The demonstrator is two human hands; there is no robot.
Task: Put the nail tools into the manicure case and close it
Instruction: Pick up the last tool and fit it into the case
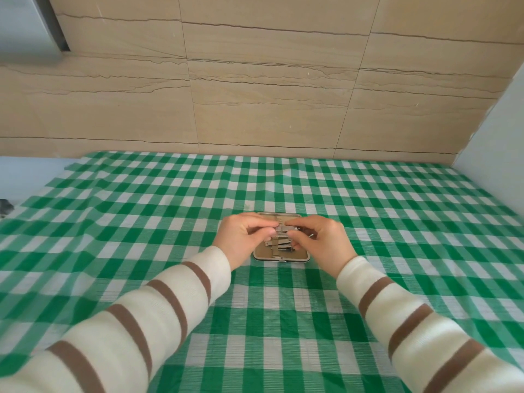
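A small beige manicure case (295,255) lies open on the green checked tablecloth, its lid half reaching away from me. Several metal nail tools (279,245) sit across the near half under a strap. My left hand (242,239) and my right hand (323,236) meet over the middle of the case. The fingertips of both pinch a thin metal tool (283,230) from its two ends. The far half of the case is mostly hidden behind my fingers.
The checked tablecloth (368,279) covers the whole table. A beige tiled wall (255,95) rises behind the table's far edge. A pale panel (493,143) stands at the right. A dark object (5,207) shows at the left edge.
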